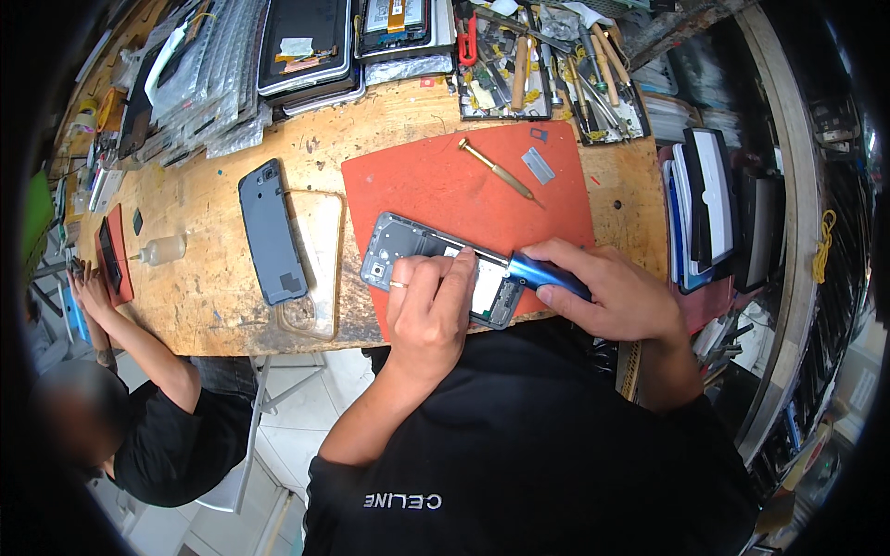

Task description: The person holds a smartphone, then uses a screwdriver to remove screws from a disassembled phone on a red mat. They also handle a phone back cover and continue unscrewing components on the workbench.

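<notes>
An opened phone (390, 243) lies tilted near the front edge of a red-orange mat, its inside facing up. My left hand (427, 306) rests over its middle, fingers bent and pressed together against it, a ring on one finger. The fingertips hide part of the phone's inside. My right hand (619, 295) is closed around a blue cylindrical handle (547, 276) of a tool, whose front end meets the phone's right part. A thin dark shaft seems to run from it along the phone's far edge. Whether my left fingertips touch that shaft, I cannot tell.
A gold screwdriver (501, 172) and small metal plate (538, 166) lie on the mat (417, 176). Left are a phone back cover (273, 232) and a clear case (324, 269). Tool trays (505, 107) and stacked phone parts line the back. Another person (158, 435) works at left.
</notes>
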`<state>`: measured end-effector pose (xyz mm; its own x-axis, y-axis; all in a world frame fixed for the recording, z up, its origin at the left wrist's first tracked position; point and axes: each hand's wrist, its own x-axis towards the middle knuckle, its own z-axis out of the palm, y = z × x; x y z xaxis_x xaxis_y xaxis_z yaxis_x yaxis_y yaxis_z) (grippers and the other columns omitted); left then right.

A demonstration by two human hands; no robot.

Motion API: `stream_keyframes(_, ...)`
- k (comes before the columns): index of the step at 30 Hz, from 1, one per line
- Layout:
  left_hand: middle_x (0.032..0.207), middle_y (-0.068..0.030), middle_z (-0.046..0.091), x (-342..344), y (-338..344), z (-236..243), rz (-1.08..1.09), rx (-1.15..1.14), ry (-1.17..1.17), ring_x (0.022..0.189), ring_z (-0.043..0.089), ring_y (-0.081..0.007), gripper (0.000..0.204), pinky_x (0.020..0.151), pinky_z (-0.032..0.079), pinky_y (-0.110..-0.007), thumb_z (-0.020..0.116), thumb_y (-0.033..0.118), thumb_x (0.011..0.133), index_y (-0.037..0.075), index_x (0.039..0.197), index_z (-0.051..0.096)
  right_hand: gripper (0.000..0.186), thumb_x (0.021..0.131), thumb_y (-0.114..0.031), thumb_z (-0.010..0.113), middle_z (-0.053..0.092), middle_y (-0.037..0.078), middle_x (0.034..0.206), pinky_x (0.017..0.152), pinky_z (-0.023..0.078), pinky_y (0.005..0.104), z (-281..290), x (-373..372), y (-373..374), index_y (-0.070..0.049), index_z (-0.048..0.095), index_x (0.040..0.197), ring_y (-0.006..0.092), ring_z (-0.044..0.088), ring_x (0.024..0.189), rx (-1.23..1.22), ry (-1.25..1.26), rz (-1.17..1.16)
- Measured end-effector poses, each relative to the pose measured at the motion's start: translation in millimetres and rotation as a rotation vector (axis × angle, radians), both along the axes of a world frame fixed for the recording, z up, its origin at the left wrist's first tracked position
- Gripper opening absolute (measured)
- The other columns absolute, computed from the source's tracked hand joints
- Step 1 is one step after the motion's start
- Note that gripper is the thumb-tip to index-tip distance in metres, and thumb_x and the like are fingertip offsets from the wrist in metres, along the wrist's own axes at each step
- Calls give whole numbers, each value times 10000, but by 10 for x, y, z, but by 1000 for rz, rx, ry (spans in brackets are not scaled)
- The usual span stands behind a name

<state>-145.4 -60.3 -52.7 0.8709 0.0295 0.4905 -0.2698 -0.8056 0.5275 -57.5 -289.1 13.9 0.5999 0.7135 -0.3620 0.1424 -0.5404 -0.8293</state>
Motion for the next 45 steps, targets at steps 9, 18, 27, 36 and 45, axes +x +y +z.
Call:
stream_keyframes(9, 893, -85, 664, 5, 14, 11, -12, 15, -17, 817, 627, -250, 303, 719, 527, -365, 838, -72, 780, -18, 1073, 780, 422, 1057, -236, 656, 748, 260, 1040, 821, 569, 496, -34, -15, -24, -26, 575, 1415, 464, 742, 921, 20, 5, -9)
stream_keyframes(18, 889, -85, 661, 14, 8, 1, -8, 8, -22, 815, 626, -247, 302, 717, 528, -358, 844, -69, 782, -20, 1073, 780, 406, 1066, -234, 651, 751, 239, 1028, 796, 570, 482, -93, 8, -52, -34, 577, 1411, 435, 750, 891, 61, 38, -5)
stream_keyframes(27, 889, -91, 666, 16, 0, 15, -5, 12, -12, 812, 627, -255, 285, 720, 531, -365, 843, -76, 788, -19, 1059, 776, 412, 1057, -226, 650, 749, 260, 1041, 834, 573, 509, -2, -22, 9, -26, 575, 1409, 471, 739, 936, 12, -9, -18)
stream_keyframes(36, 875, -84, 682, 8, 1, -1, 22, -10, -12, 803, 630, -262, 282, 727, 508, -382, 842, -69, 799, 2, 1065, 781, 425, 1053, -198, 637, 756, 233, 1092, 857, 572, 447, -3, -14, 68, -34, 568, 1439, 419, 756, 982, -32, -28, 3)
stream_keyframes(45, 882, -92, 678, 24, 4, 19, 14, -2, -26, 813, 627, -258, 250, 728, 530, -370, 845, -83, 795, -20, 1023, 765, 415, 1048, -223, 652, 754, 292, 1051, 856, 575, 517, -7, -47, 93, 6, 591, 1389, 487, 741, 977, 0, -56, -41)
